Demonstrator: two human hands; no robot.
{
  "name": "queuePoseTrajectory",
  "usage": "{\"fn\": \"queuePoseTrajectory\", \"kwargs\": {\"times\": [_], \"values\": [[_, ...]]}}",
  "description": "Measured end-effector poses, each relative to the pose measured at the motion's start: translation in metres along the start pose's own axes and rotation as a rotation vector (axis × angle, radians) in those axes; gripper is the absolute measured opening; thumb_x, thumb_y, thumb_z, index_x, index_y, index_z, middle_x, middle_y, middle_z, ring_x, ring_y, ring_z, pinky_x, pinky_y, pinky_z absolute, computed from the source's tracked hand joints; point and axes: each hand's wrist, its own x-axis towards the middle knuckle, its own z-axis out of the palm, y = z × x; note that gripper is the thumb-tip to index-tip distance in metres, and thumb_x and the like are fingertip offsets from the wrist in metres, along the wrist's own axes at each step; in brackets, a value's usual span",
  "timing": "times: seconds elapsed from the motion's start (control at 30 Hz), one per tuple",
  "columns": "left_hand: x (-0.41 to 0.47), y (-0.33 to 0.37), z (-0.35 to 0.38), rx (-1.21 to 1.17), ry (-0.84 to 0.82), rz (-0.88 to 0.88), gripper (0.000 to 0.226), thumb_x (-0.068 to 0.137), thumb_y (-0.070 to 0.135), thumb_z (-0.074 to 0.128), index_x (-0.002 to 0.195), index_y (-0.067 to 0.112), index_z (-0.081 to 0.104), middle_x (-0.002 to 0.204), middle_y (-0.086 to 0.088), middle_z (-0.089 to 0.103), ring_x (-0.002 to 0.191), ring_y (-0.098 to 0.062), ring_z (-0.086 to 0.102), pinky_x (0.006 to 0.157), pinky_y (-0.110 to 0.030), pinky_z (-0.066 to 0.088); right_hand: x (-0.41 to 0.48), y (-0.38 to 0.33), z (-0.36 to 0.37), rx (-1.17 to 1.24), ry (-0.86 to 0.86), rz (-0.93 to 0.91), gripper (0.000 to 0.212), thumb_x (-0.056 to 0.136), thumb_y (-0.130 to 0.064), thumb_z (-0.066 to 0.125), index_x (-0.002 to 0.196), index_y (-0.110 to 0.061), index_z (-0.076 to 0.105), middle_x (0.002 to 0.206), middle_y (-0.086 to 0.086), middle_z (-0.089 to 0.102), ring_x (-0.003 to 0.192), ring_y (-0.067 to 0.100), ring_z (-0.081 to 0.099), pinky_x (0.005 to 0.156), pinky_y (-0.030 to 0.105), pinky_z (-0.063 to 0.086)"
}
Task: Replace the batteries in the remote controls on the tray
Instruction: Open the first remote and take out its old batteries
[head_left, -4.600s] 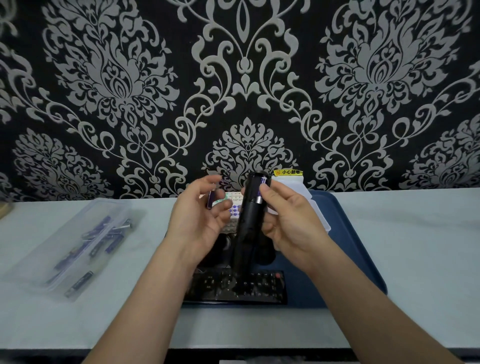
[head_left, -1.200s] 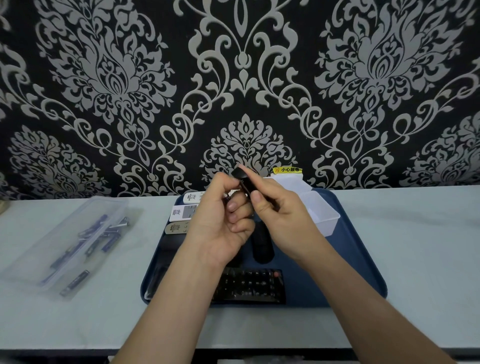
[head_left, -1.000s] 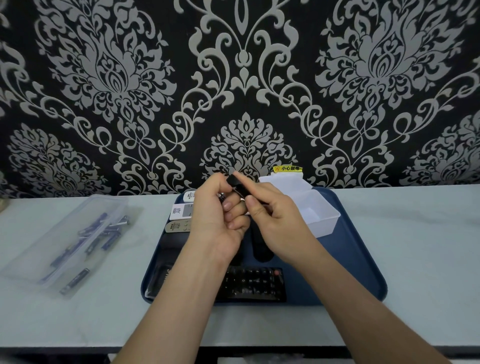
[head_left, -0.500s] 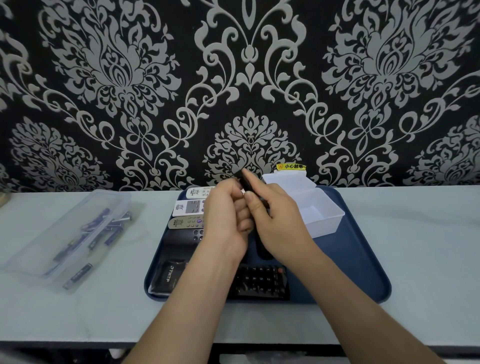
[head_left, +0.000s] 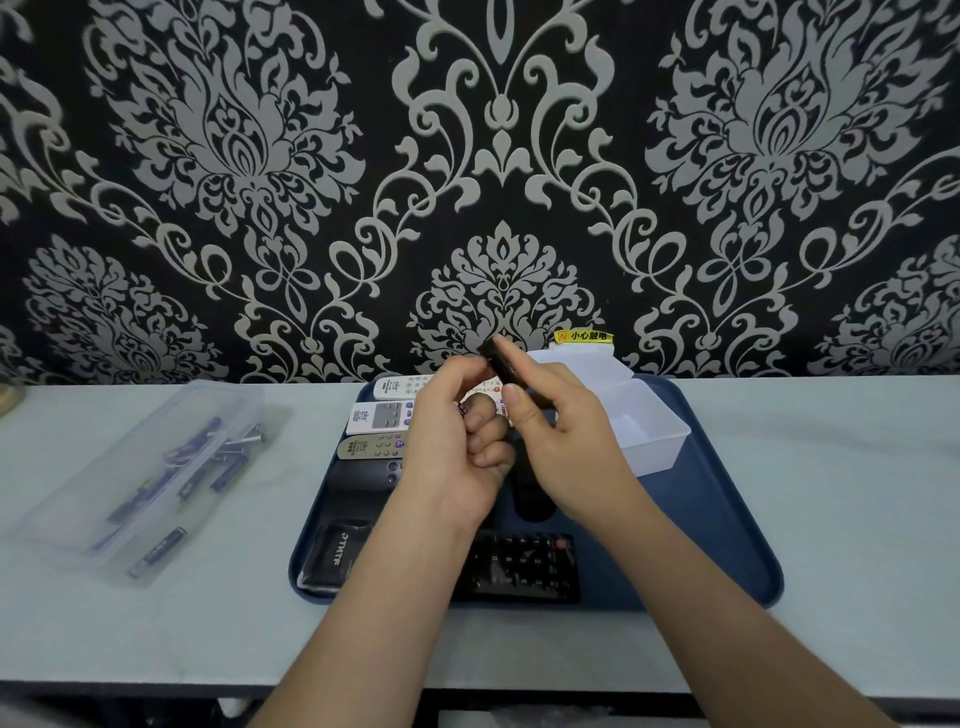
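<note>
Over the far middle of the tray (head_left: 727, 551), the right hand (head_left: 561, 436) grips a black remote (head_left: 501, 364) while the left hand (head_left: 457, 441), curled around a battery (head_left: 461, 410), pinches its top end, and a slip could drop the battery among the remotes below.

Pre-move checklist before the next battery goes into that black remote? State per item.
1. Black remote gripped in right hand: ok.
2. Left hand at the remote, fingers curled: ok.
3. Battery seated in the compartment: cannot tell, hands hide it.
4. Spare batteries in clear case left of the tray: ok.
5. White bin on blue tray open: ok.
6. Back cover located: cannot tell.
</note>
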Motion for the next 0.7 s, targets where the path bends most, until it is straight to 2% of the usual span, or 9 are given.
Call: {"fn": "queuePoseTrajectory", "kwargs": {"times": [0.23, 0.33, 0.4, 0.57, 0.7], "values": [[-0.0019, 0.0042, -0.004, -0.041, -0.046, -0.057, 0.035, 0.083, 0.024, 0.056, 0.05, 0.02, 0.047, 0.045, 0.007, 0.024, 0.034, -0.006, 0.018, 0.038, -0.017, 0.008, 0.0, -0.0027, -0.0017, 0.042, -0.033, -0.03, 0.043, 0.1, -0.01, 0.051, 0.137, -0.032, 0.053, 0.111, 0.006, 0.059, 0.104, 0.0, 0.055, 0.091, 0.007, 0.038], [-0.0042, 0.0045, -0.0048, -0.046, -0.104, -0.075, 0.02, 0.073, 0.024, 0.057, 0.058, 0.019, 0.046, 0.046, 0.007, 0.024, 0.035, -0.006, 0.019, 0.041, -0.018, 0.008, -0.0011, -0.0045, -0.0021, 0.055, -0.063, -0.045, 0.045, 0.1, -0.008, 0.05, 0.132, -0.04, 0.049, 0.112, 0.005, 0.059, 0.105, 0.0, 0.055, 0.09, 0.005, 0.038], [-0.0047, 0.0033, -0.0047, -0.029, -0.113, -0.075, 0.015, 0.069, 0.024, 0.055, 0.061, 0.017, 0.045, 0.044, 0.007, 0.025, 0.034, -0.006, 0.019, 0.038, -0.018, 0.009, -0.0023, -0.0033, -0.0028, 0.044, -0.073, -0.05, 0.046, 0.1, -0.007, 0.05, 0.133, -0.039, 0.05, 0.113, 0.004, 0.058, 0.107, -0.002, 0.055, 0.09, 0.004, 0.037], [-0.0011, 0.0054, -0.0049, 0.008, -0.049, -0.028, 0.011, 0.072, 0.017, 0.046, 0.061, 0.019, 0.043, 0.045, 0.007, 0.022, 0.035, -0.007, 0.017, 0.036, -0.018, 0.011, -0.0063, 0.0023, -0.0021, -0.017, -0.097, -0.064, 0.045, 0.099, -0.007, 0.051, 0.137, -0.031, 0.051, 0.114, 0.002, 0.059, 0.111, 0.005, 0.055, 0.096, 0.007, 0.036], [0.0009, 0.0058, -0.003, 0.03, -0.005, -0.012, 0.017, 0.077, 0.016, 0.042, 0.062, 0.021, 0.038, 0.048, 0.007, 0.022, 0.036, -0.007, 0.017, 0.035, -0.017, 0.011, -0.0058, 0.0016, -0.0016, -0.025, -0.087, -0.055, 0.044, 0.099, -0.005, 0.051, 0.137, -0.028, 0.053, 0.113, 0.0, 0.059, 0.108, -0.001, 0.054, 0.094, 0.004, 0.035]]}}
